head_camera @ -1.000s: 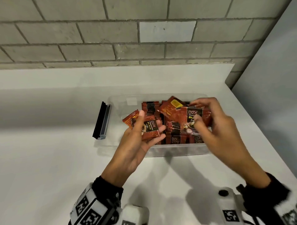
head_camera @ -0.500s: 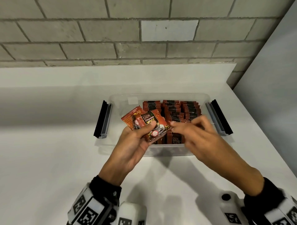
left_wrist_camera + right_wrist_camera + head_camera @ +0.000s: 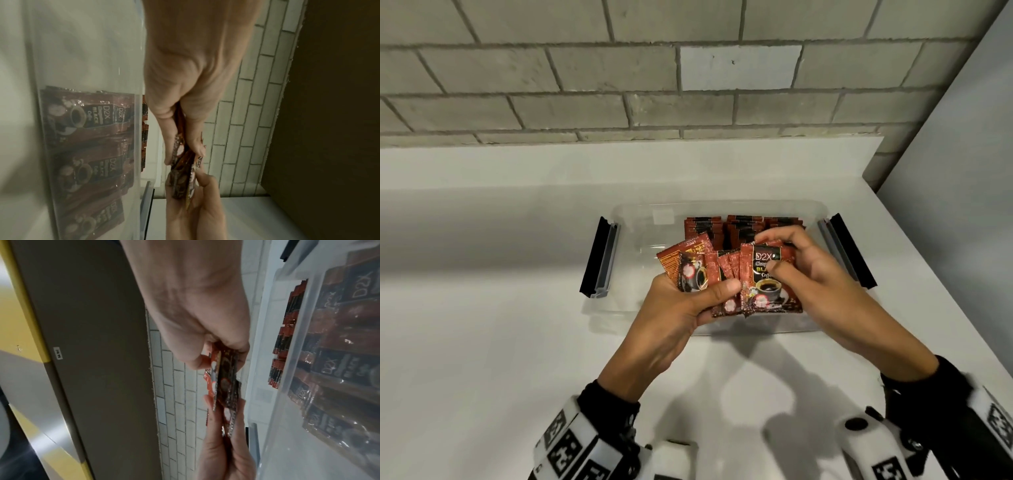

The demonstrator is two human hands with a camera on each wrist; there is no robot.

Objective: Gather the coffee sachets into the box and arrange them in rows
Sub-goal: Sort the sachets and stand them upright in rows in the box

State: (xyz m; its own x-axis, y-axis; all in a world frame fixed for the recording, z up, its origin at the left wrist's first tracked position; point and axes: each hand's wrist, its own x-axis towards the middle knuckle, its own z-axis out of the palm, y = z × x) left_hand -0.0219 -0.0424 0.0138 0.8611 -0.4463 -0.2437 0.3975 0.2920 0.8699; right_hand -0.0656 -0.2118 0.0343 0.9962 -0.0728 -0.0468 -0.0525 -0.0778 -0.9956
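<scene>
A clear plastic box (image 3: 640,212) stands on the white table, with red-brown coffee sachets standing in rows (image 3: 743,228) in its right half. Over the box's near wall my left hand (image 3: 688,301) grips a fanned bunch of sachets (image 3: 695,270). My right hand (image 3: 801,270) pinches the front sachet (image 3: 760,291) of that bunch, thumb on its face. In the left wrist view the bunch of sachets (image 3: 183,164) shows edge-on between both hands. The right wrist view shows the same sachets (image 3: 224,382) pinched, with the box (image 3: 292,353) to the right.
Black and grey latches hang open at the box's left end (image 3: 601,257) and right end (image 3: 849,250). A brick wall (image 3: 619,75) rises behind the table, and a grey panel (image 3: 962,171) closes off the right side. The box's left half holds no sachets.
A second ago each hand held its own sachets apart. They have since come together over the box's near wall; the sachets now form one fan in my left hand, with my right pinching the front one.
</scene>
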